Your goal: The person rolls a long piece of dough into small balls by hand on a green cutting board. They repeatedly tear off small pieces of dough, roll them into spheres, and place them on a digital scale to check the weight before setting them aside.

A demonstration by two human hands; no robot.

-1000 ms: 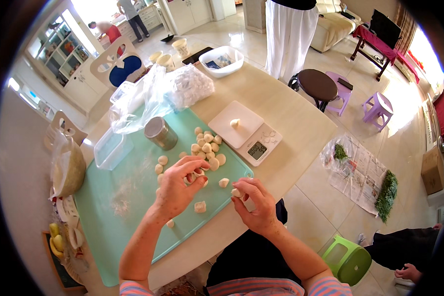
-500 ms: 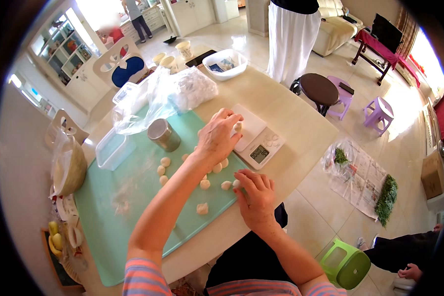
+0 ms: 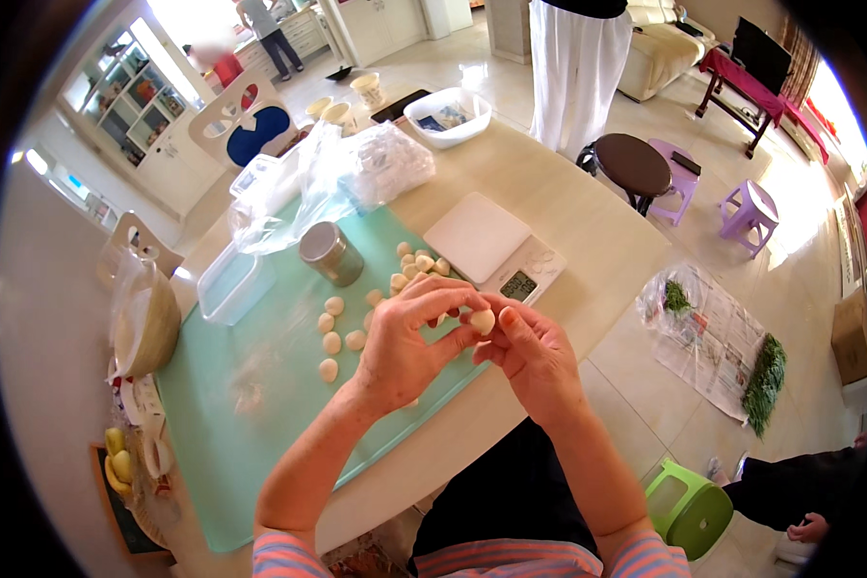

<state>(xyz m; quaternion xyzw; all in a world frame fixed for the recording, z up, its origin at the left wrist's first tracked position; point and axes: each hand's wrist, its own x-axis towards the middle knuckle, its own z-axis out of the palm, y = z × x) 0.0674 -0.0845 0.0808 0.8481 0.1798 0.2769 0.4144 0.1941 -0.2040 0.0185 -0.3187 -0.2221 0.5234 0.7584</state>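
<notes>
A small pale dough ball [image 3: 483,321] is held between the fingertips of both hands, above the near right edge of the green mat [image 3: 202,414]. My left hand [image 3: 409,332] pinches it from the left with curled fingers. My right hand [image 3: 541,364] grips it from the other side, thumb up. Just beyond them stands a white kitchen scale [image 3: 476,237], its platform bare and its display lit. More dough balls [image 3: 331,342] lie on the mat, several of them clustered beside the scale; my left hand hides some.
A metal canister [image 3: 330,253] stands on the mat, near a clear plastic container [image 3: 229,282] and crumpled plastic bags [image 3: 380,164]. A white tub [image 3: 448,118] sits at the far edge. Stools [image 3: 630,164] and newspaper with greens [image 3: 713,347] occupy the floor at right.
My left hand has come back from the scale with a dough ball. My right hand has lifted from the mat's edge to meet it. The scale's platform is now uncovered.
</notes>
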